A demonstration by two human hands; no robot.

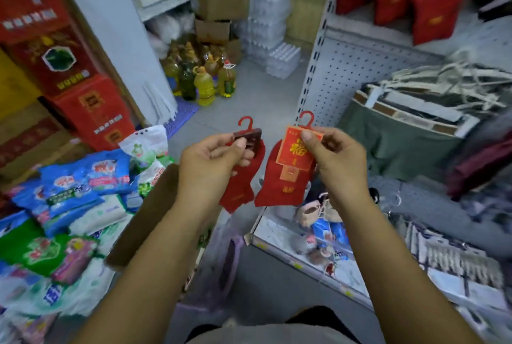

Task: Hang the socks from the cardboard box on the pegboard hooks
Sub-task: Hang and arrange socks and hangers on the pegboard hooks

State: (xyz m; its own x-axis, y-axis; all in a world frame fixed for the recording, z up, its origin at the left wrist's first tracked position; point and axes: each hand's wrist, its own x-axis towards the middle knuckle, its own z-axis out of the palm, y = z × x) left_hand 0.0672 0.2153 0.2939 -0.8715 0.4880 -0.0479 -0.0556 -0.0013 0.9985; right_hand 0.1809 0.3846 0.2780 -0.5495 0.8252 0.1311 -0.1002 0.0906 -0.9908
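The left hand [210, 160] pinches one red sock pair [241, 177] by its card, the right hand [336, 158] another [285, 177], before the pegboard [346, 77].

A grey floor [257, 88] carried the goods. Bottles of cooking oil [203, 85] stood on it near stacked packs of water bottles [266, 11] and cardboard boxes [219, 13]. Red cartons [69, 66] were piled at the left, with blue and green bags [69, 205] heaped beside them.
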